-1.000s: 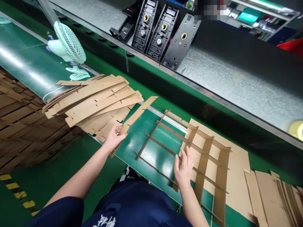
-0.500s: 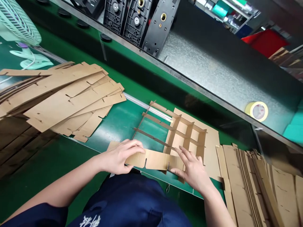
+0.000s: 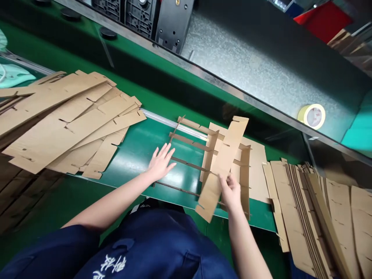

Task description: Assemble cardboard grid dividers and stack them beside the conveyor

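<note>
My right hand point(image 3: 231, 192) is closed on the edge of a slotted cardboard strip point(image 3: 229, 147), which slants across the top of a partly interlocked cardboard divider grid point(image 3: 245, 166). The strip hides the middle of the grid. My left hand point(image 3: 161, 162) is spread open with nothing in it, over the grid's left end and close to its left cross strip point(image 3: 176, 130). Thin long strips stand on edge between the left and right cross strips. Under the grid's right part lies a flat cardboard sheet point(image 3: 257, 174).
Loose slotted cardboard strips point(image 3: 72, 116) are fanned out on the green table point(image 3: 139, 145) at left. More strips stand stacked point(image 3: 293, 217) at right. Behind runs a raised shelf point(image 3: 232, 66) with black parts point(image 3: 174, 27) and a yellow tape roll point(image 3: 312, 116).
Both hands were on a strip along the grid's front; a strip now shows there on edge. My left hand has opened and moved up. My right hand now holds a strip slantwise over the grid.
</note>
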### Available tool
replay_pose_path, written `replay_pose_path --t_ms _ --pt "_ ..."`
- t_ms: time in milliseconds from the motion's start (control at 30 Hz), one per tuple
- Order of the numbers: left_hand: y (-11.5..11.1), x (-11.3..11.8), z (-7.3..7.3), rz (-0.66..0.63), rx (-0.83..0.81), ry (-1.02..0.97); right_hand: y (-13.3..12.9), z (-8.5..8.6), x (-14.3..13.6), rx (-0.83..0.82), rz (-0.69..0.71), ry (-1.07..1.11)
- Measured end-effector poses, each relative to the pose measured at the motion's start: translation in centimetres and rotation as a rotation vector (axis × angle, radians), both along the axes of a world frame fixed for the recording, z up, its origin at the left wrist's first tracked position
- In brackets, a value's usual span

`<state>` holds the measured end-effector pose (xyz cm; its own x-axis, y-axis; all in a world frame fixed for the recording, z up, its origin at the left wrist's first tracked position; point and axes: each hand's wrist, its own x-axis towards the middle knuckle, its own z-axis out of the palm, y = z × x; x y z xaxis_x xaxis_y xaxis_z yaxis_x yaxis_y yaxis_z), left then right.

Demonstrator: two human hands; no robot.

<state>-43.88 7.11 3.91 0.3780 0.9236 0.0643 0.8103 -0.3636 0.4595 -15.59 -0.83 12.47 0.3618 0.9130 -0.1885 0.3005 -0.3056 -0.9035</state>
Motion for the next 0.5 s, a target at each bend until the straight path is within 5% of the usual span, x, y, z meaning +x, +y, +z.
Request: replay_pose_path --t_ms 67,167,300,500 --pt "-1.0 0.8 -2.6 -0.013 -0.029 0.103 1.8 -2.5 -2.6 0.073 -0.055 -0.037" --pt "-2.5 1.2 -4.3 -0.012 -0.014 0.181 3.5 -5.6 -5.9 0.099 -0.027 -0.197" --pt "-2.8 1.1 -4.4 -0.024 -0.008 0.199 4.1 -7.8 -7.5 0.056 0.006 -0.455" --pt "-2.5 1.0 -4.3 -0.029 -0.009 0.189 4.7 -9.0 -8.4 0.002 0.058 -0.658"
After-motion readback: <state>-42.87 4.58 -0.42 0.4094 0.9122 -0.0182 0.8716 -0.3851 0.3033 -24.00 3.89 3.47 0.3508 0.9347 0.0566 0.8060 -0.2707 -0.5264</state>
